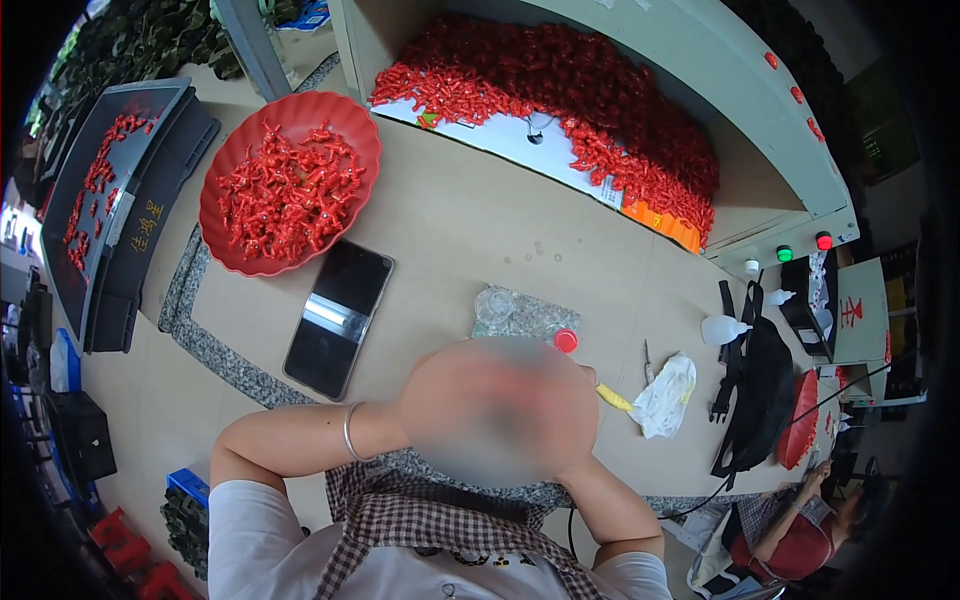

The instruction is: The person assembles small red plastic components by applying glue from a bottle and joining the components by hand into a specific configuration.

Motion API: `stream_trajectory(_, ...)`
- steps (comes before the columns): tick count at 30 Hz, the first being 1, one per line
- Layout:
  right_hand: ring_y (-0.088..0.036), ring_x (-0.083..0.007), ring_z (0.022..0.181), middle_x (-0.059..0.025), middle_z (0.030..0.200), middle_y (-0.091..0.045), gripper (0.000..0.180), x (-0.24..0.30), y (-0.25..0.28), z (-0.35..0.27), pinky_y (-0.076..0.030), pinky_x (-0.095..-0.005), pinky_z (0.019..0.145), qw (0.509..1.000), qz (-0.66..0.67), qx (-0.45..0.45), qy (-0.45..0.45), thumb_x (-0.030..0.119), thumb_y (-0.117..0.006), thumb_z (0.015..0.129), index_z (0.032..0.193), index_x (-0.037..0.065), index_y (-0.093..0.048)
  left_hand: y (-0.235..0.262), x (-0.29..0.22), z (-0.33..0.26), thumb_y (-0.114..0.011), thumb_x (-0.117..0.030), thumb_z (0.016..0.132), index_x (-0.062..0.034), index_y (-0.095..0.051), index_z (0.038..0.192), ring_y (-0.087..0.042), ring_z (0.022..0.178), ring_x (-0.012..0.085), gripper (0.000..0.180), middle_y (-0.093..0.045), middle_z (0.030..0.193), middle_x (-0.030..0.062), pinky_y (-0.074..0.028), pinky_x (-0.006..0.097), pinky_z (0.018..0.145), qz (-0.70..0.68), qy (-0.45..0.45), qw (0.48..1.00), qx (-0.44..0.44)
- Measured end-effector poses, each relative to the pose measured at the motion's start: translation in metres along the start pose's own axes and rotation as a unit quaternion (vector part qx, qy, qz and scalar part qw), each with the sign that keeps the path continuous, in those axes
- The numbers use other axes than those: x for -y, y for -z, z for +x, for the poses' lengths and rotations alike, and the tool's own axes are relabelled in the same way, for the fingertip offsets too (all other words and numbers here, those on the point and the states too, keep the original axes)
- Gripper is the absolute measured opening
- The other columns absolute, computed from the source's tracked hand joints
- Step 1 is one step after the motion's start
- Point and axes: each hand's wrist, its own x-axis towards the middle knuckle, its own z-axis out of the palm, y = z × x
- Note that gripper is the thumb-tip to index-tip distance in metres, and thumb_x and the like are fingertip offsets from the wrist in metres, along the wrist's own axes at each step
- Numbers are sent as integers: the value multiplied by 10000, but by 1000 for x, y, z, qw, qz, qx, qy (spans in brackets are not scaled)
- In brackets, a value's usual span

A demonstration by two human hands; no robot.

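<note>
"Hands as the dial's centre: what's leftmost?"

"The scalloped red bowl (214, 195) full of small red pieces (290, 190), between 10 and 11 o'clock. Next, at 10, the dark phone (340, 320), long axis roughly 1 to 7, nearer the left hand (448, 402)"

"Is that hand gripping anything?"

"Can't tell; a blur covers both hands. A red patch (525, 383) shows inside it, between them, but whether either grasps it is hidden"

"Straight ahead?"

"At 12, a clear round dish (494, 306) on the left end of the granite slab (540, 312), whose long axis runs about 9 to 3. By its right end, the red cap (566, 341), closer to the right hand (558, 410), at that hand's 12"

"Further right?"

"At 3, just beside the right hand, a yellow piece (614, 398) slanting 10 to 4, then the white cloth (668, 395)"
</note>
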Motion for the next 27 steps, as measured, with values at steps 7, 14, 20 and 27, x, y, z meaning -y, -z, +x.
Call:
stream_trajectory(7, -476, -218, 749, -52, 812, -550, 164, 2, 0, 0, -382, -304, 671, 1000, 1, 6, -13, 73, -686, 723, 866, 53, -610, -1, 2, -2, -623, -20, 802, -10, -629, 961, -583, 803, 146, 159, -601, 906, 87, -474, 231, 675, -5, 8, 1000, 0)
stream_trajectory(14, -471, -217, 742, -54, 808, -547, 164, 2, -1, 0, -381, -303, 667, 1000, 4, 0, -12, 72, -684, 722, 868, 52, -611, -1, 3, 0, -627, -43, 804, -2, -628, 963, -580, 758, 131, 164, -597, 899, 91, -468, 223, 645, 15, -32, 999, -6)
stream_trajectory(20, -470, -220, 744, -55, 806, -544, 175, 0, -2, 0, -380, -308, 661, 1000, 2, -4, -4, 63, -689, 706, 864, 47, -615, -1, 0, 1, -623, -39, 806, -2, -628, 956, -591, 773, 138, 155, -599, 912, 98, -482, 228, 663, 22, -31, 999, -6)
stream_trajectory(27, -463, -225, 742, -55, 809, -536, 188, 1, -2, 0, -379, -320, 653, 999, -2, -17, 31, 53, -692, 699, 871, 38, -617, 0, -5, 2, -636, -13, 783, -14, -637, 937, -607, 816, 179, 153, -621, 918, 107, -497, 260, 706, 52, -55, 997, -5)
